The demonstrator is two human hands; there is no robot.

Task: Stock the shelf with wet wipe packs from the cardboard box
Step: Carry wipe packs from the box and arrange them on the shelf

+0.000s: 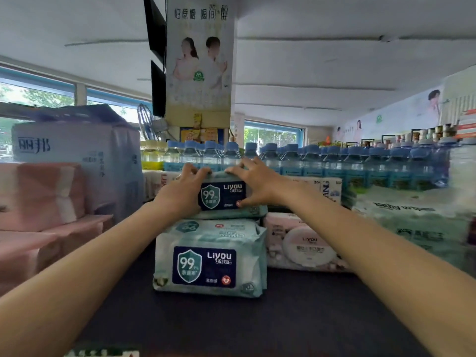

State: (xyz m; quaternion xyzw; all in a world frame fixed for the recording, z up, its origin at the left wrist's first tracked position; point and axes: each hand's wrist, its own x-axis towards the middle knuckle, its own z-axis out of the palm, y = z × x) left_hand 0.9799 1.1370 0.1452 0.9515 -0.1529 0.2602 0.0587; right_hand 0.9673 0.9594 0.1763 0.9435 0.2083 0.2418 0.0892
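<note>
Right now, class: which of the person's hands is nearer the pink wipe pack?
Right. The right hand grips the top teal pack just above the pink wipe pack; the left hand grips its far side.

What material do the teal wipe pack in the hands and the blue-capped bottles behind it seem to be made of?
Teal wipe pack: looks like soft plastic film with a slight sheen; its edges are crimped and its surface wrinkles.
Blue-capped bottles: seemingly clear, glossy plastic, as the contents show through; the caps look like opaque plastic. The picture is too blurred to be sure.
</note>
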